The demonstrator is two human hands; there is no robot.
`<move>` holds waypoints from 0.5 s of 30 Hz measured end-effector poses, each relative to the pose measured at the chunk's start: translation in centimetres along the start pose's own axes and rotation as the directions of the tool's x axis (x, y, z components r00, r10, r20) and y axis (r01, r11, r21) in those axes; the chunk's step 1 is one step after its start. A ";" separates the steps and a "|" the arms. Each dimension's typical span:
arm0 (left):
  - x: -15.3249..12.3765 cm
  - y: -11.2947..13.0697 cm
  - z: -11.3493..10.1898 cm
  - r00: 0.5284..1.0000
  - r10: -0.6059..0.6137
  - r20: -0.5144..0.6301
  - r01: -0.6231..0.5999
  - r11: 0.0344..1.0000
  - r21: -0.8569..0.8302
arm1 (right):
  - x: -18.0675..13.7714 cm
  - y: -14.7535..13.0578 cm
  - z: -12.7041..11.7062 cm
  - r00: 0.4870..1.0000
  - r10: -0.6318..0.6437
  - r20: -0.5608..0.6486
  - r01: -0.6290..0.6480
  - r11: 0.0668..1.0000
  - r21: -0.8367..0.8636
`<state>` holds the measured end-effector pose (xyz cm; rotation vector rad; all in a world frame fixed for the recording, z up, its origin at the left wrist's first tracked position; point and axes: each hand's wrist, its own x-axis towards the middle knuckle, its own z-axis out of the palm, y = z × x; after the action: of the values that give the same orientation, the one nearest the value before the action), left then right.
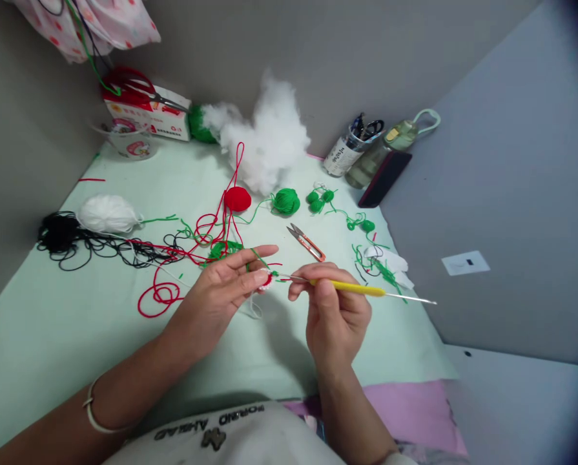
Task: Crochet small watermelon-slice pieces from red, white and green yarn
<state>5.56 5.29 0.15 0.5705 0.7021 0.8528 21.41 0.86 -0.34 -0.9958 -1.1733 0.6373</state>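
Between thumb and fingers, my left hand pinches a small round crochet piece in red and white, with green yarn at its upper edge. A green strand runs over the raised index finger of that hand. My right hand grips the yellow handle of a double-ended crochet hook. The hook's left tip meets the green part of the piece; its other metal end points right. Just beyond the hands lie orange-handled thread snips. A red yarn ball and a green yarn ball rest farther back.
White stuffing is heaped at the back. Black yarn and a white yarn ball lie left, with loose red strands nearby. Right stand a pen cup, a bottle and a phone. Red scissors lie on a box.
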 end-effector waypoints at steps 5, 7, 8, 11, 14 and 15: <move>-0.3 -0.5 0.5 0.999 0.045 0.001 -0.045 0.997 0.064 | -0.2 0.5 0.3 0.990 -0.090 0.111 0.109 0.976 -0.187; -0.2 -0.8 0.4 0.998 0.061 -0.019 -0.061 0.997 0.040 | -0.5 0.8 0.3 0.974 -0.164 0.158 0.206 0.928 -0.310; -0.1 -0.9 0.3 0.999 0.049 -0.020 -0.049 0.999 0.020 | -0.7 0.8 0.3 0.960 -0.203 0.193 0.263 0.891 -0.370; 0.2 -1.0 -0.1 0.999 -0.047 0.016 0.048 0.998 -0.039 | -0.7 0.7 0.0 0.938 -0.249 0.240 0.331 0.845 -0.419; 0.6 -0.7 -0.4 0.998 -0.068 0.009 0.068 0.995 -0.066 | -0.3 0.5 -0.3 0.990 -0.116 0.076 0.131 0.962 -0.241; 0.6 -0.6 -0.4 0.999 -0.047 -0.006 0.047 0.997 -0.063 | -0.1 0.4 -0.3 0.999 -0.039 0.026 0.042 0.987 -0.156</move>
<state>5.79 5.55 -0.71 0.4930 0.6913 0.8305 21.69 0.89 -0.77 -1.0968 -1.2759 0.5312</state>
